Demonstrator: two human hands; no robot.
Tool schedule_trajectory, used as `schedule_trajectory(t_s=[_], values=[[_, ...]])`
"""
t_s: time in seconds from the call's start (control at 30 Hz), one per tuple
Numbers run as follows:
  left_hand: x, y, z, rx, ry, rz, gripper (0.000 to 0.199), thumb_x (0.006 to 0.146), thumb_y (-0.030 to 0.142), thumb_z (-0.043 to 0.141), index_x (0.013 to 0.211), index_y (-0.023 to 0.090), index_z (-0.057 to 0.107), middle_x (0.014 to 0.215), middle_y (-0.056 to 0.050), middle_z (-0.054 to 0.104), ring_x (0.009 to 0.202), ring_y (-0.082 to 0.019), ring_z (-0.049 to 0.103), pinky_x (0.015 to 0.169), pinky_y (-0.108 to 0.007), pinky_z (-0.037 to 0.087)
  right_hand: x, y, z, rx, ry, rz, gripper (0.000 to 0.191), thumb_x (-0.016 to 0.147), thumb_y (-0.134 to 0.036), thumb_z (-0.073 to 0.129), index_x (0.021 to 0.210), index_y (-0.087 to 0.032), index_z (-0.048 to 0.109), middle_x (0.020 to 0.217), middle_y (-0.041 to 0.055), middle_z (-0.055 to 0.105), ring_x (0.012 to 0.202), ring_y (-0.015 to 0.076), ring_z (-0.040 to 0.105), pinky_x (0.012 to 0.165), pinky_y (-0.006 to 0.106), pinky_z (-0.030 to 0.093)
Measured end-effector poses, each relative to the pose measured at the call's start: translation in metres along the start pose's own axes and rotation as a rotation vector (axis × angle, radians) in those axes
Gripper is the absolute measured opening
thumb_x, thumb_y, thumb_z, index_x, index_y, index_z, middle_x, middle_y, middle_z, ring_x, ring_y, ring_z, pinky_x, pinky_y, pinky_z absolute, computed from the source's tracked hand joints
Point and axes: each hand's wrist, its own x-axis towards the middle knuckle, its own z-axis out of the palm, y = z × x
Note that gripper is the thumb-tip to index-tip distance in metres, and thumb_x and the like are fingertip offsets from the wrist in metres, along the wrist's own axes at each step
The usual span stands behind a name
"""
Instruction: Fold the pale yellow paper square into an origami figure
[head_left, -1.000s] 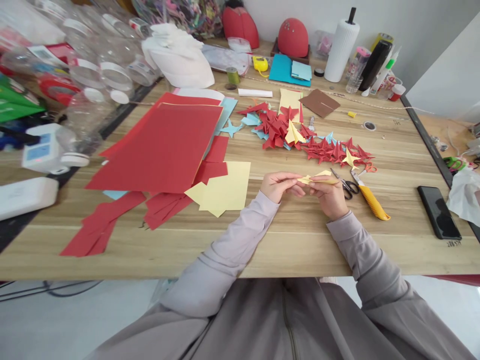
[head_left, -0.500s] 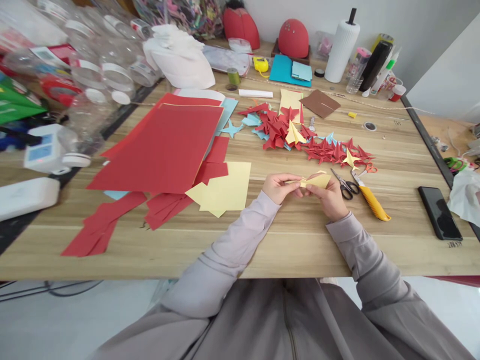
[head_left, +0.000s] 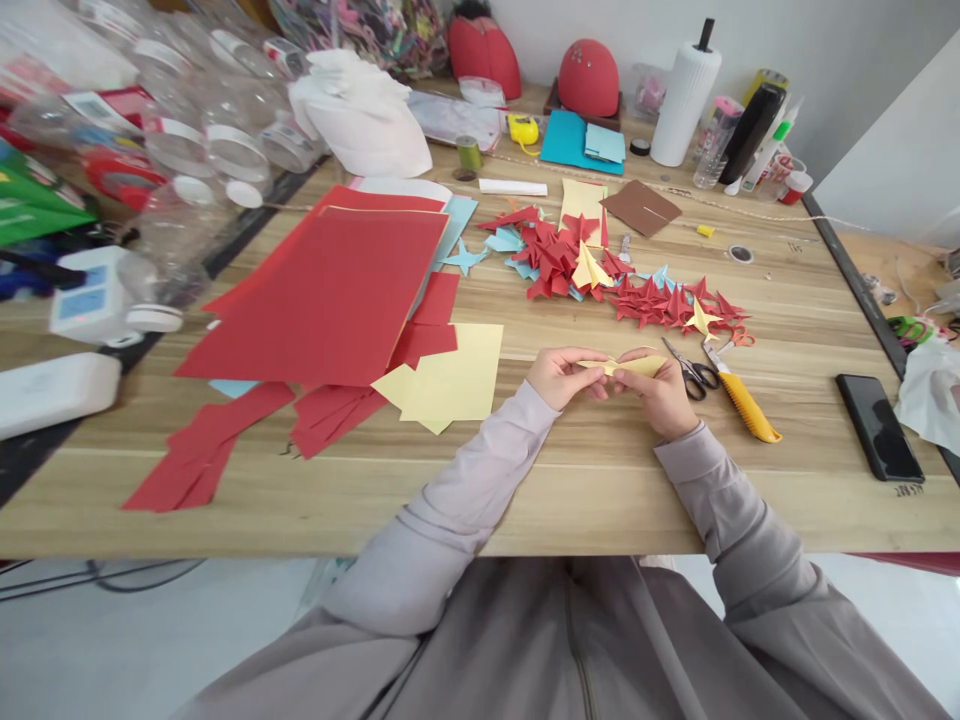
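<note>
Between my two hands is a folded piece of pale yellow paper [head_left: 646, 367], pinched near its middle. My left hand [head_left: 562, 377] grips its left part with thumb and fingers. My right hand [head_left: 660, 395] closes on the right part, and the fingertips of both hands nearly meet. Behind the hands lies a heap of folded red stars [head_left: 551, 258] with a few blue and yellow ones. Black-handled scissors [head_left: 699, 378] and a yellow cutter [head_left: 750, 407] lie just right of my right hand. Flat yellow sheets [head_left: 457, 380] lie left of my left hand.
Large red sheets [head_left: 322, 290] and red strips [head_left: 199, 455] cover the left of the table [head_left: 300, 525]. Plastic bottles [head_left: 176, 140] crowd the far left. A phone [head_left: 879, 427] lies at the right. Along the back stand a white bottle [head_left: 684, 105] and red domes [head_left: 587, 78].
The yellow paper between my fingers has tilted and looks flatter and narrower. Both hands have stayed in nearly the same place, still gripping it.
</note>
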Motion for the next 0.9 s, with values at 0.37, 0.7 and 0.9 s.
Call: schedule_trajectory(t_s=[0.37, 0.7, 0.9], values=[[0.002, 0.0, 0.001, -0.117, 0.084, -0.048, 0.038, 0.044, 0.03, 0.083, 0.072, 0.01, 0.067, 0.05, -0.003, 0.065, 0.043, -0.019, 0.062, 0.045, -0.032, 0.054, -0.003, 0.0, 0.005, -0.066, -0.028, -0.054, 0.026, 0.064, -0.036, 0.077, 0.082, -0.02, 0.066, 0.068, -0.0015, 0.066, 0.061, 0.0135, 0.06, 0.062, 0.027, 0.049], [0.002, 0.003, -0.003, -0.198, 0.006, -0.119, 0.024, 0.041, 0.019, 0.081, 0.057, 0.01, 0.066, 0.052, -0.006, 0.067, 0.039, -0.02, 0.061, 0.038, -0.029, 0.051, -0.002, 0.005, 0.001, -0.095, -0.047, -0.112, 0.012, 0.063, -0.028, 0.078, 0.07, -0.022, 0.071, 0.066, -0.0016, 0.066, 0.059, 0.0129, 0.059, 0.061, 0.028, 0.048], [0.002, 0.0, 0.0, -0.2, 0.01, -0.08, 0.031, 0.043, 0.023, 0.084, 0.067, 0.01, 0.069, 0.056, -0.006, 0.069, 0.043, -0.019, 0.063, 0.043, -0.031, 0.054, 0.0, 0.008, -0.002, -0.048, 0.02, -0.1, 0.011, 0.06, -0.026, 0.079, 0.066, -0.021, 0.07, 0.062, -0.0022, 0.065, 0.058, 0.0128, 0.059, 0.06, 0.028, 0.046]])
